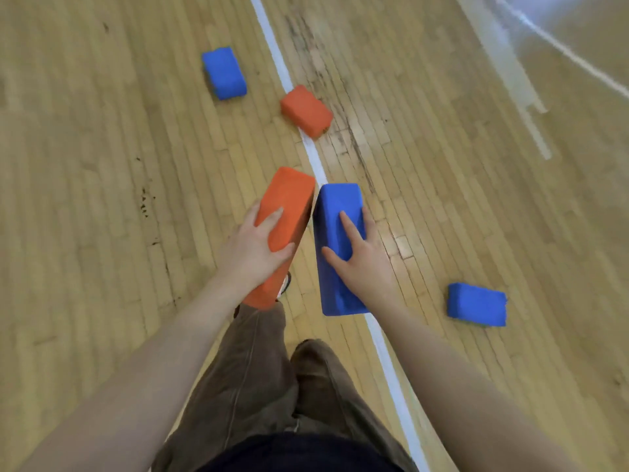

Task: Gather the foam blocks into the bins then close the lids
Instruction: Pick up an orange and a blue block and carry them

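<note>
My left hand (250,250) grips a long orange foam block (289,199), held above the floor in front of me. My right hand (360,260) grips a long blue foam block (337,206) right beside it; the two blocks almost touch at their far ends. On the wooden floor lie three more blocks: a blue one (224,72) far left, an orange one (306,110) on the white line, and a blue one (476,304) to my right. No bin is in view.
A white painted line (388,362) runs diagonally across the wooden gym floor. My legs in brown trousers (258,376) and a brown shoe (309,356) stand beside it. Scuff marks darken the boards near the far orange block.
</note>
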The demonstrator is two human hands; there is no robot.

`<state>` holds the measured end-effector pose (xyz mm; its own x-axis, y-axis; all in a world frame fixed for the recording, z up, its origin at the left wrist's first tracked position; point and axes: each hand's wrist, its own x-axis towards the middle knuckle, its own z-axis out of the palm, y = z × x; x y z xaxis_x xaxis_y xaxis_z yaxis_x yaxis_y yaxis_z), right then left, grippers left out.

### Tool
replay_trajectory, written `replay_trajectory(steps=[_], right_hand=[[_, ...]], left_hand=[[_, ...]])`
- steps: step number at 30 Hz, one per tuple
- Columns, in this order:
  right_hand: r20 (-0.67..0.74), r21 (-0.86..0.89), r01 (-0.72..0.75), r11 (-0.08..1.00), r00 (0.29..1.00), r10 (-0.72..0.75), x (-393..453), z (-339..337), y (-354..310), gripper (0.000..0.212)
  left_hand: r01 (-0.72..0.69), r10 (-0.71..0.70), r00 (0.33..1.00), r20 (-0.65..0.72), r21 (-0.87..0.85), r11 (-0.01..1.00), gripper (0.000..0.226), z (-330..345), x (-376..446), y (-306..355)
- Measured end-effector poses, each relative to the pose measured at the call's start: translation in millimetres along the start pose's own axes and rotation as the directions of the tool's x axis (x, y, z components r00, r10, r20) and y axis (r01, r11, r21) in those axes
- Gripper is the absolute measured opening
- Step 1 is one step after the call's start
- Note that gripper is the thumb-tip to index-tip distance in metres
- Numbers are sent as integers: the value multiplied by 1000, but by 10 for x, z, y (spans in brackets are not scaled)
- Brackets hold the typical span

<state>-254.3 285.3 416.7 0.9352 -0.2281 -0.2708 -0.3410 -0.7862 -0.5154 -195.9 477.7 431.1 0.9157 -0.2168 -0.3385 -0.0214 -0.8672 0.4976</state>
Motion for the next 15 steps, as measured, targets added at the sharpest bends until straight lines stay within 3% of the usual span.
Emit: replay_trajectory(steps=[4, 7, 11, 15], right_hand=[[155, -17, 255, 967, 956, -250, -277, 221, -352, 71], [301, -31, 434, 901, 863, -405, -535, 444, -789, 70], [454, 13, 635, 773, 685, -570, -951, 850, -1498, 69], [580, 82, 799, 596, 448, -680, -1503, 1410, -2228, 69]], left_hand=[[219, -233, 958, -165, -100, 971, 70, -86, -864, -413], [378, -426, 865, -266, -216, 901, 69, -140, -1604, -763], [568, -688, 659, -304, -398, 720, 68, -120, -2553, -1215], [664, -868, 413, -276, -561, 494, 67, -8, -3425, -1605]])
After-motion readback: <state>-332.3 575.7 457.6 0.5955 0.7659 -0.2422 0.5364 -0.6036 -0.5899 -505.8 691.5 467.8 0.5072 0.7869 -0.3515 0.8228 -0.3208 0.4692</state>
